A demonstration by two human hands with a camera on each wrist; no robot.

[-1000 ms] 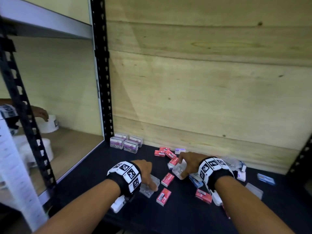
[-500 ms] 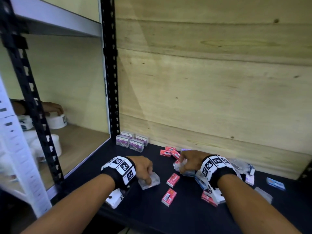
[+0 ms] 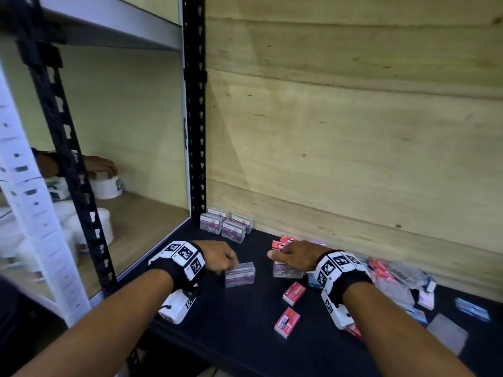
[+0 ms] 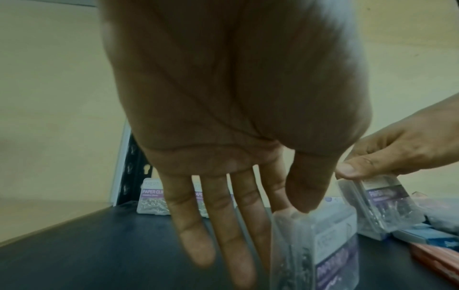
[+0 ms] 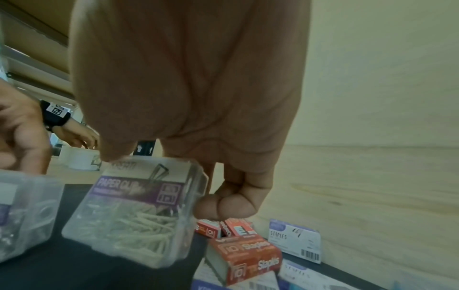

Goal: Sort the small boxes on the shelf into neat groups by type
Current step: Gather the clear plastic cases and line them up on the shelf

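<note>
left hand [image 3: 221,258] pinching one clear paper-clip box [image 3: 240,274], right hand [image 3: 295,256] gripping another [image 3: 287,270]; probably both bound for the four grouped boxes [image 3: 226,225] at the shelf [image 3: 245,317] corner.

Pale wood panels [image 3: 353,137] back the shelving. A black perforated upright [image 3: 193,110] divides two bays, with another [image 3: 62,148] and a white post [image 3: 30,202] nearer. In the left bay, on a wooden board [image 3: 141,221], another person's hand [image 3: 99,165] rests on a white tub [image 3: 106,186]; a white roll [image 3: 104,224] stands nearer.
</note>
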